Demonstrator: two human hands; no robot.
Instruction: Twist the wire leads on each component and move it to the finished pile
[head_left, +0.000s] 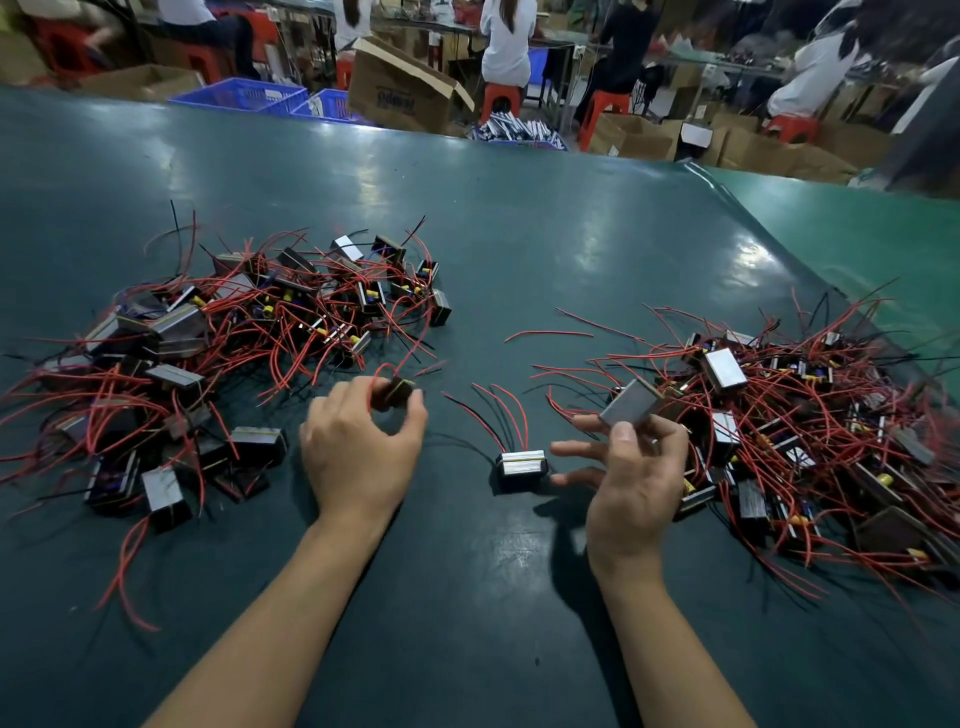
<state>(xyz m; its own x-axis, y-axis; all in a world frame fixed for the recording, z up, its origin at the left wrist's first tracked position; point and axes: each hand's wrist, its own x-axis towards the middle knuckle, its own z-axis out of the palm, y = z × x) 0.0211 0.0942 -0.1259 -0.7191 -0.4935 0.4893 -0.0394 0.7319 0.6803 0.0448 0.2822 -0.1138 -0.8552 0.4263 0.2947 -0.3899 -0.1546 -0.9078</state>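
Head view: your left hand (358, 457) pinches a small dark component (396, 391) in curled fingertips, just near of the left pile (208, 332), its red leads (387, 370) looping up. Your right hand (636, 473) grips a grey-faced component (629, 402) between thumb and upper fingers, lower fingers spread, beside the right pile (810, 415). Another component (522, 467) sits between your hands on the green table (519, 234), leads pointing far.

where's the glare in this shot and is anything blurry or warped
Head view: pale overhead-light glare patches on the dark green table mat, one nearer between the forearms; the wide lens bows its far edge; the seated workers behind are smeared soft; the small dark wired component gripped by the left hand is slightly motion-blurred.
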